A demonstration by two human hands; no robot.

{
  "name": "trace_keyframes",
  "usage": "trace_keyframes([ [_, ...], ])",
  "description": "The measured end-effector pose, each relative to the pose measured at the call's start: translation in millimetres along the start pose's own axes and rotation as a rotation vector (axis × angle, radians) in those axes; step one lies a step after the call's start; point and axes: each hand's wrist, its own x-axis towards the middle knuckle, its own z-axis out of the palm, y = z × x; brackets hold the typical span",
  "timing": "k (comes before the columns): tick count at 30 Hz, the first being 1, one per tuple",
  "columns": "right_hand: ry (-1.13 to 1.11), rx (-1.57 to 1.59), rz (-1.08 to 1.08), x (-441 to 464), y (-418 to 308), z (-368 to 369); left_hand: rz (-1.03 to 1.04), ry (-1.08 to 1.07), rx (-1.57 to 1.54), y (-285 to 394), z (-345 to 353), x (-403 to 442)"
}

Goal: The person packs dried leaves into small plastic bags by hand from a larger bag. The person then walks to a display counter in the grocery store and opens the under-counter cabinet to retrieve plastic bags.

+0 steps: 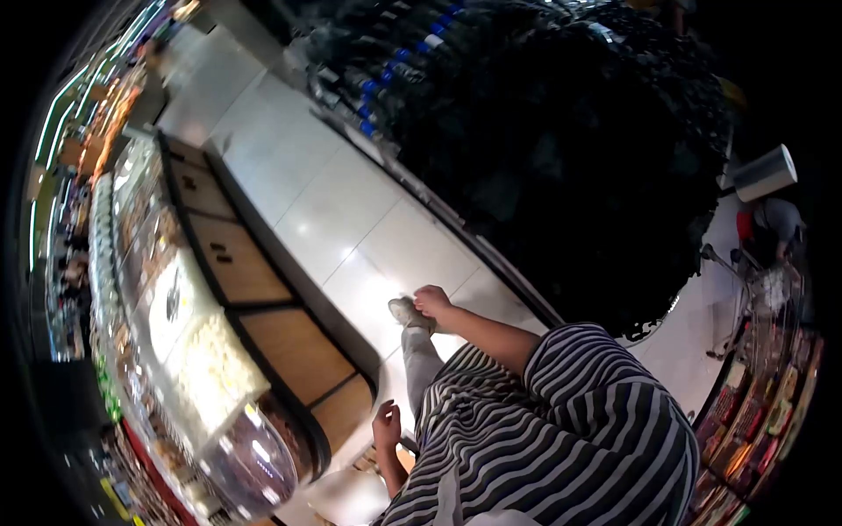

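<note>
My right hand (431,302) hangs in front of my body, above my light shoe (402,310) and the floor. Its fingers are loosely bent, somewhat apart, and I see nothing in them. Lower and to the left, my left hand (386,425) is beside the rounded end of a display counter (272,342) with wood-coloured doors. It too seems empty, its fingers slightly bent and apart. My striped shirt (526,430) covers much of the lower middle of the view. Neither hand visibly touches the counter.
Pale goods (215,359) lie on the counter's top near a clear domed cover (254,460). A tiled floor (342,210) runs beside it. Blue-topped items (386,77) edge a large dark area. At right are a cart (770,285), a white cylinder (766,174) and packaged goods (745,421).
</note>
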Motion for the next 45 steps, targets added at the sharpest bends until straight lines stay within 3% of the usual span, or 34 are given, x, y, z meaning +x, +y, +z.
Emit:
trace_keyframes([
  [2,0.023,0.407,0.385,50.4,-9.6,-34.8,0.107,-0.092,0.03,1.9,-19.2,58.1],
  [5,0.154,0.16,0.206,78.7,3.9,-54.3,0.232,-0.238,0.151,36.8,-47.5,150.2],
  [6,0.164,0.009,0.186,72.8,-2.1,-55.5,0.424,-0.215,0.105,-30.2,-28.5,210.3],
  [8,0.258,-0.106,0.182,71.5,-19.4,-55.2,0.456,-0.48,0.255,44.5,-63.9,280.2],
  [10,0.362,-0.192,0.174,78.1,-26.3,-44.9,0.43,-0.605,0.325,88.7,-82.3,366.3],
  [14,0.365,-0.19,0.164,63.3,-57.4,-21.5,0.667,-0.64,0.728,138.3,-96.9,494.3],
  [17,0.432,-0.023,0.096,133.2,5.5,-12.2,0.906,-0.651,0.952,192.2,-100.4,576.9],
  [18,0.485,-0.097,0.094,131.0,-0.5,-5.9,0.966,-0.621,1.04,221.7,-93.6,581.2],
  [19,0.538,-0.176,0.093,126.6,-5.7,0.4,0.744,-0.642,0.876,249.3,-89.3,582.5],
  [22,0.714,-0.305,0.088,111.6,-25.2,18.4,0.647,-0.713,0.749,317.3,-68.2,579.3],
  [23,0.588,-0.729,-0.065,127.0,-12.5,7.8,0.685,-0.684,0.732,325.9,-58.5,580.0],
  [24,0.438,-1.143,-0.222,148.9,6.1,-4.6,0.91,-0.677,0.778,315.0,-45.3,599.9],
  [25,0.448,-1.144,-0.214,139.7,-14.1,-9.2,0.915,-0.721,0.651,303.0,-23.4,615.4],
  [27,0.536,-0.965,-0.173,152.5,-30.3,-2.7,0.888,-0.813,0.537,294.7,-16.0,603.7],
  [30,0.603,-0.415,-0.029,188.3,-48.8,-18.4,0.719,-1.01,0.42,328.5,4.3,533.9],
  [33,0.546,0.178,0.123,188.5,-68.5,-29.2,0.664,-0.959,0.497,330.9,0.1,526.9],
  [34,0.605,0.287,0.117,186.9,-70.5,-25.2,0.883,-0.917,0.66,320.9,-4.8,551.4],
  [37,0.644,0.574,-0.051,173.0,-76.0,-15.5,1.047,-0.838,0.777,311.2,-25.3,595.3],
  [38,0.63,0.46,-0.147,171.9,-67.7,-15.4,1.053,-0.805,0.789,306.4,-28.3,613.9],
  [39,0.592,0.103,-0.357,181.3,-42.2,-18.5,1.03,-0.794,0.777,310.3,-36.2,620.0],
  [41,0.719,-0.805,-0.9,193.9,-1.1,-16.8,0.935,-0.875,0.962,344.4,-58.1,619.4],
  [44,0.623,-1.018,-0.195,162.2,2.5,7.0,0.944,-0.931,1.053,342.1,-57.3,638.7],
  [45,0.723,-0.737,-0.064,149.0,8.8,18.3,0.924,-0.959,1.097,340.6,-54.8,643.6],
])
